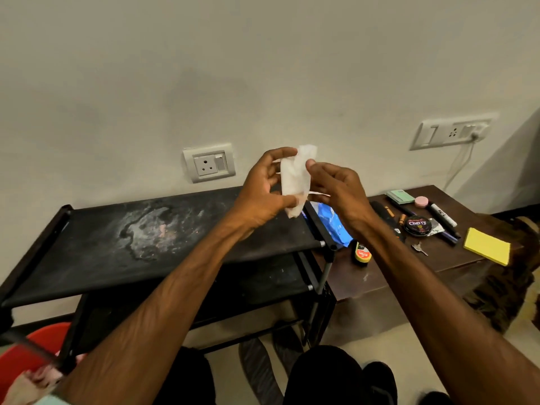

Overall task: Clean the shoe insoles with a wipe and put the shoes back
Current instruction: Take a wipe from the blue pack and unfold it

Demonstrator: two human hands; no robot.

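**Left hand (263,188) and right hand (336,188) holding 1 wipe (295,179) above a rack**

Left hand: fingers curled, gripping the left side of the white wipe, with fingertips at its upper edge and the thumb near its lower end. Right hand: fingers bent, thumb tip pressed on the wipe's right edge; the fingers behind the sheet are hidden. The wipe hangs upright and creased between the 2 hands, in the air in front of the wall, above the right end of the black shoe rack (146,229), whose top shelf carries pale smears. Just right of the rack stands a low wooden table (438,267). A blue wipe pack (330,220) lies at its near-left end, partly hidden by the right wrist. Also on the table: 1 polish bottle (362,252), 1 black tin (418,226) lettered "Cherry", 1 yellow pad (486,247). Below the rack, 2 grey treaded soles (257,366) lie on the floor; insoles or footwear cannot be told.
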